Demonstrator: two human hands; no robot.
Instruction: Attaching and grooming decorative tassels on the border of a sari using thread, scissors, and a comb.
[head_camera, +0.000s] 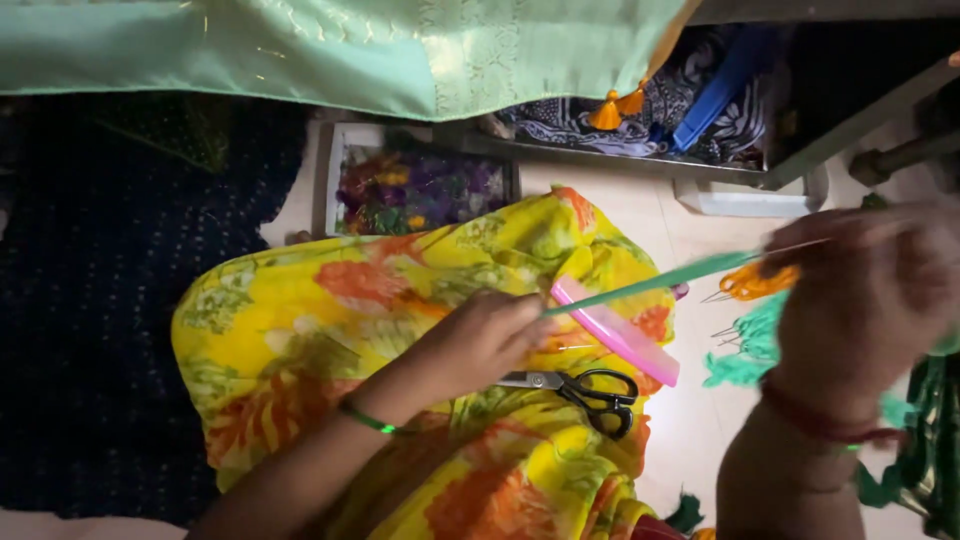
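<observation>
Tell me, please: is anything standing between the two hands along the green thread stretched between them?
Nothing visible blocks it. The green thread runs taut from the left hand up to the right hand. The pink comb and the scissors lie below it on the yellow cloth, clear of the line.

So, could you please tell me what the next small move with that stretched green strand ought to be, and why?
Probably draw the right hand a little further out to keep the green strand taut. The strand runs straight from the left hand, which pinches one end over the yellow floral cloth, to the raised, blurred right hand. The scissors and pink comb lie untouched beside it.
</observation>
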